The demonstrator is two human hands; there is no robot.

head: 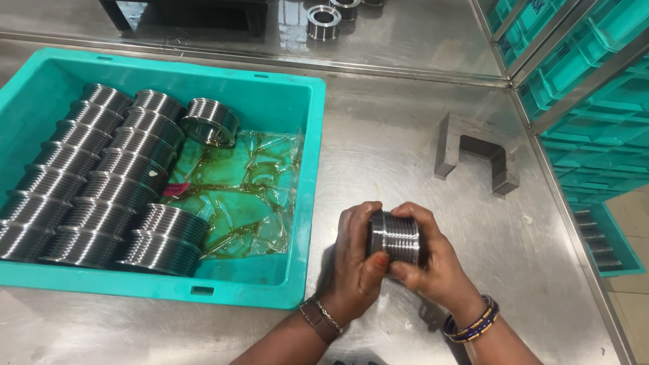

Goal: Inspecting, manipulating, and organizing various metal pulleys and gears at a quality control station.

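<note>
Fingers [368, 226] of both hands are wrapped around a threaded steel ring [395, 236], held above the surface [405, 135] beside the teal bin [297, 203].

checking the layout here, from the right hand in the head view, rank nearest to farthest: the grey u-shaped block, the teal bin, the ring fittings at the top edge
1. Teal bin: left of the right hand, past the left hand; its near wall is closest.
2. Grey U-shaped block: up and slightly right on the steel table; only somewhat farther than the bin.
3. Ring fittings: top edge, clearly farthest.

Both hands hold a threaded ring.
</note>
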